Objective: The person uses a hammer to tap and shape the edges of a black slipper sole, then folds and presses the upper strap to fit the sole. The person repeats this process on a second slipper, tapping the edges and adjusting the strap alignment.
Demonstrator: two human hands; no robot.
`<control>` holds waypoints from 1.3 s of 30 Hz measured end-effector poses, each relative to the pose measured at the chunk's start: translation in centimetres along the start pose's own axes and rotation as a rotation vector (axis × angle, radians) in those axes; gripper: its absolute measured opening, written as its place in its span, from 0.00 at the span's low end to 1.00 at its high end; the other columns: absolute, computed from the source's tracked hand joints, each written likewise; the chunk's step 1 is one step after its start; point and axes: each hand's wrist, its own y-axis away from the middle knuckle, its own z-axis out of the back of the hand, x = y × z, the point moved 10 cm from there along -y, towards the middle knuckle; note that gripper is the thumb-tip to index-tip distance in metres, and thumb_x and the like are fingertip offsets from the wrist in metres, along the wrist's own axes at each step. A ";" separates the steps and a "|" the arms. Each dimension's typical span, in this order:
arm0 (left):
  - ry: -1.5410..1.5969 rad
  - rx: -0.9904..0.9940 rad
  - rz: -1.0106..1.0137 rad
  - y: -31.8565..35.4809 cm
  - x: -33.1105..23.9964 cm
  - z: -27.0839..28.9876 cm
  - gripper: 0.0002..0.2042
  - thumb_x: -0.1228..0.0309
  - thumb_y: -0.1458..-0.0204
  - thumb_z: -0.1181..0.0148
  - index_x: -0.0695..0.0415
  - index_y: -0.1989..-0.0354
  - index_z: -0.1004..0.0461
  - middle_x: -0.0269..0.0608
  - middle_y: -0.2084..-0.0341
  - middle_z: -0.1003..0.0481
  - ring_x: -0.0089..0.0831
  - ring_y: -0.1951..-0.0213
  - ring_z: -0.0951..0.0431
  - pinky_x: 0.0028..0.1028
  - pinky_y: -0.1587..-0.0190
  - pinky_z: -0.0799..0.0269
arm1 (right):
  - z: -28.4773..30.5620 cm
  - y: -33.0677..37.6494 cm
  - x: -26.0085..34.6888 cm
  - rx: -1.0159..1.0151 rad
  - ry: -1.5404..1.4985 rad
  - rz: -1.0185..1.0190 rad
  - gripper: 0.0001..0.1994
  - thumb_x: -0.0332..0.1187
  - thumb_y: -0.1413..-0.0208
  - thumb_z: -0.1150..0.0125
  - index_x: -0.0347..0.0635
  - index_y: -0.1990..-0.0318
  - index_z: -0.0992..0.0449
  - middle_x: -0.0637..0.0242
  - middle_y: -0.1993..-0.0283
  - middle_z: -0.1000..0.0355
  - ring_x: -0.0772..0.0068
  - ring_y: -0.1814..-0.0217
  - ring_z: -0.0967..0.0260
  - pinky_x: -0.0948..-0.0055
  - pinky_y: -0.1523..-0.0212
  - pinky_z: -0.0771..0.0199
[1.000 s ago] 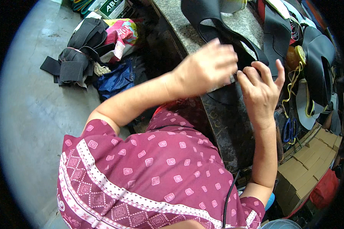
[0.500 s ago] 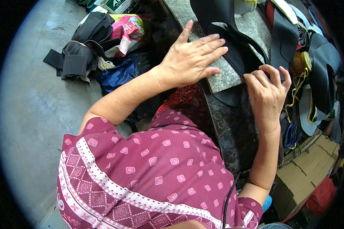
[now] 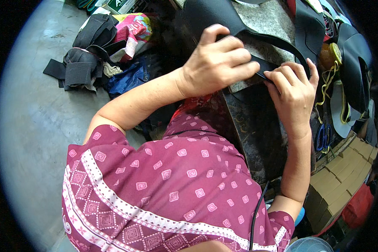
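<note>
A large black leather-like piece [image 3: 212, 16] with a long curved strap-like band lies over a grey speckled slab [image 3: 273, 21]. My left hand [image 3: 220, 63] has its fingers curled round the piece's near edge. Toward the right end of the band, my right hand [image 3: 293, 94] pinches the edge between thumb and fingers. Part of the piece is hidden under my left hand, and its far end runs out of the top of the view.
The slab rests on a dark worktop [image 3: 258, 134]. More black cut pieces [image 3: 353, 75], a yellowish roll [image 3: 332, 54] with yellow cord, and blue-handled scissors [image 3: 322, 137] lie right. A cardboard box [image 3: 340, 180] stands lower right; dark fabric scraps [image 3: 84, 67] lie on the floor at left.
My left hand has gone from lying flat with spread fingers to curling round the edge. The black piece has shifted left and its near part is lifted. My right hand keeps its pinch.
</note>
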 end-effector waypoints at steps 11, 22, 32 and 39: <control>-0.158 -0.010 -0.035 4.3 -1.1 1.0 0.03 0.66 0.48 0.39 0.44 0.65 0.21 0.22 0.64 0.24 0.17 0.52 0.22 0.45 0.36 0.48 | 0.9 1.0 1.8 0.082 0.148 -0.129 0.10 0.35 0.52 0.29 0.53 0.60 0.16 0.76 0.59 0.21 0.72 0.50 0.27 0.55 0.28 0.48; -0.125 -0.008 -0.072 4.1 -1.1 1.0 0.04 0.69 0.51 0.36 0.42 0.67 0.18 0.21 0.62 0.21 0.19 0.50 0.21 0.57 0.30 0.56 | -4.6 -3.6 0.5 0.078 -0.369 -0.206 0.12 0.36 0.38 0.41 0.39 0.53 0.19 0.56 0.57 0.24 0.52 0.49 0.27 0.59 0.48 0.25; -0.105 -0.041 -0.008 3.7 -0.7 0.6 0.02 0.69 0.50 0.39 0.45 0.68 0.22 0.23 0.69 0.27 0.19 0.54 0.23 0.56 0.30 0.52 | -7.2 -4.3 -0.9 0.334 -0.719 -0.335 0.14 0.38 0.46 0.31 0.34 0.62 0.18 0.49 0.71 0.23 0.55 0.70 0.23 0.64 0.65 0.27; -0.052 0.004 0.019 3.6 -0.6 -0.1 0.03 0.69 0.51 0.39 0.46 0.68 0.22 0.23 0.67 0.27 0.20 0.52 0.23 0.54 0.31 0.51 | -7.0 -4.0 -0.7 0.082 -0.607 -0.256 0.11 0.35 0.45 0.31 0.38 0.60 0.19 0.59 0.68 0.22 0.68 0.68 0.24 0.70 0.64 0.26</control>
